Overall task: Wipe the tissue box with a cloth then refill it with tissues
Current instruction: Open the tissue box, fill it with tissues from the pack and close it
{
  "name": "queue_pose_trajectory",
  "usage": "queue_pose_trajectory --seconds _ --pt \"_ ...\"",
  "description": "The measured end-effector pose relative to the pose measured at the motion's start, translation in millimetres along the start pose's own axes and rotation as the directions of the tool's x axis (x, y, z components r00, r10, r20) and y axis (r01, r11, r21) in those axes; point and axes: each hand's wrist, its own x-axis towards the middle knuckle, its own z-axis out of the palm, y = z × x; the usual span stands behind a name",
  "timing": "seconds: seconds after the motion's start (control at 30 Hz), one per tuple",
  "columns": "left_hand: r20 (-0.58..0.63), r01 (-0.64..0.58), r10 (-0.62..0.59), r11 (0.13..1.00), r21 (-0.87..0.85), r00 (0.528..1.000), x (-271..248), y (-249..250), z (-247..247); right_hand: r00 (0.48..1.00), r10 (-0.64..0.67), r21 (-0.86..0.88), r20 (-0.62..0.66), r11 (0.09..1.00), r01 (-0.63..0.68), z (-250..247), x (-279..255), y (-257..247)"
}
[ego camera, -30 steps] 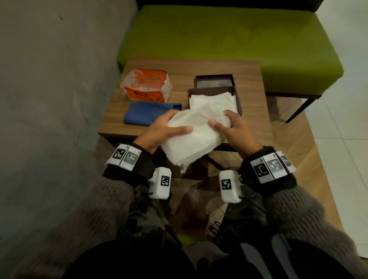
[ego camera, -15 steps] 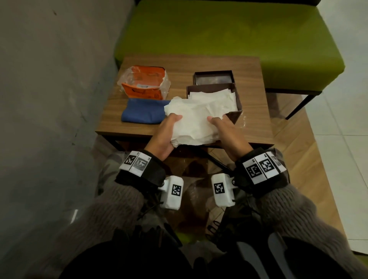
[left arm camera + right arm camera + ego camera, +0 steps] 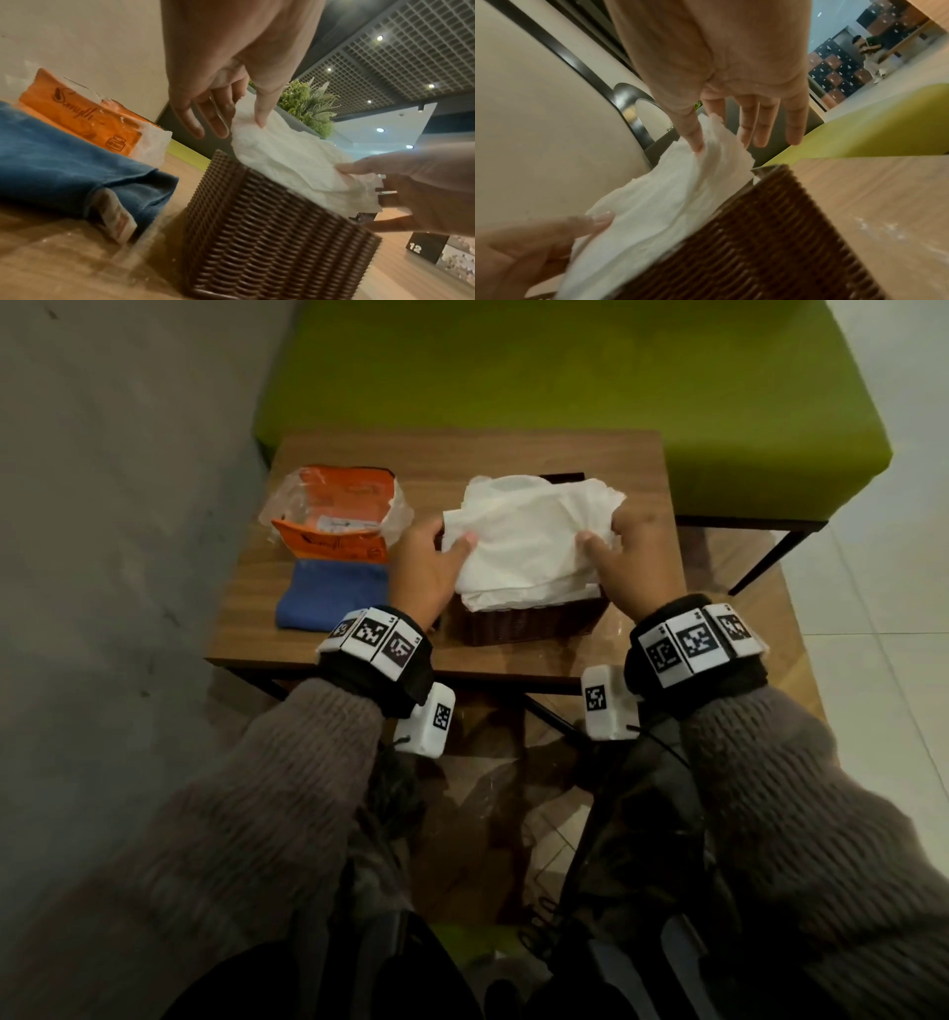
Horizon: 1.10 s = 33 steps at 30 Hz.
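A dark brown woven tissue box [image 3: 524, 621] [image 3: 270, 233] [image 3: 770, 243] stands on the wooden table [image 3: 308, 639]. A stack of white tissues [image 3: 529, 541] [image 3: 295, 166] [image 3: 659, 203] lies over its open top and spills past the rim. My left hand [image 3: 452, 546] [image 3: 231, 125] holds the stack's left edge, thumb on top and fingers below. My right hand [image 3: 601, 541] [image 3: 721, 142] holds the right edge the same way. A folded blue cloth [image 3: 334, 593] [image 3: 64, 166] lies left of the box.
An opened orange tissue pack [image 3: 339, 516] [image 3: 85, 113] sits behind the cloth. A dark edge [image 3: 565, 477] shows behind the tissues. A green sofa [image 3: 565, 392] stands past the table, a grey wall [image 3: 102, 505] to the left and tiled floor [image 3: 883, 660] to the right.
Both hands carried the tissue stack forward from above my lap to the box. It now lies on the box's open top, covering the tissues seen inside before.
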Motion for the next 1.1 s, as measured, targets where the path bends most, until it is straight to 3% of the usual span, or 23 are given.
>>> queue_pose_trajectory --seconds 0.17,0.3,0.37,0.43,0.5,0.63,0.83,1.0,1.07,1.1 --pt "0.009 -0.064 0.064 0.942 0.330 0.998 6 -21 9 0.990 0.042 -0.293 0.135 0.956 -0.001 6 5 18" --pt "0.135 -0.169 0.113 0.821 0.545 0.984 8 -23 8 0.980 -0.003 -0.515 0.198 0.851 0.107 3 2 19" --pt "0.127 -0.192 0.146 0.805 0.561 0.981 10 -19 6 0.988 -0.042 -0.497 0.150 0.861 0.112 3 2 17" --pt "0.052 -0.235 0.246 0.810 0.537 0.968 9 -16 3 0.992 -0.121 -0.412 0.026 0.903 0.121 2 -1 12" --pt "0.056 -0.314 0.338 0.783 0.538 0.939 1 -13 4 0.980 -0.197 -0.362 -0.019 0.915 0.177 4 -6 7" --pt "0.223 -0.407 0.346 0.681 0.609 0.911 -13 -14 10 0.956 -0.249 -0.261 0.158 0.923 0.283 23 -12 4" --pt "0.369 -0.394 0.172 0.597 0.699 0.913 -10 -20 16 0.917 -0.186 -0.363 0.354 0.876 0.318 36 -8 7" --pt "0.457 -0.420 0.109 0.619 0.664 0.883 0 -23 17 0.879 -0.047 -0.450 0.475 0.845 0.289 40 6 4" --pt "0.447 -0.401 0.171 0.774 0.491 0.878 10 -26 13 0.872 -0.016 -0.453 0.489 0.850 0.270 39 11 6" --pt "0.365 -0.361 0.229 0.864 0.351 0.902 17 -27 10 0.874 -0.025 -0.442 0.486 0.855 0.271 36 11 8"
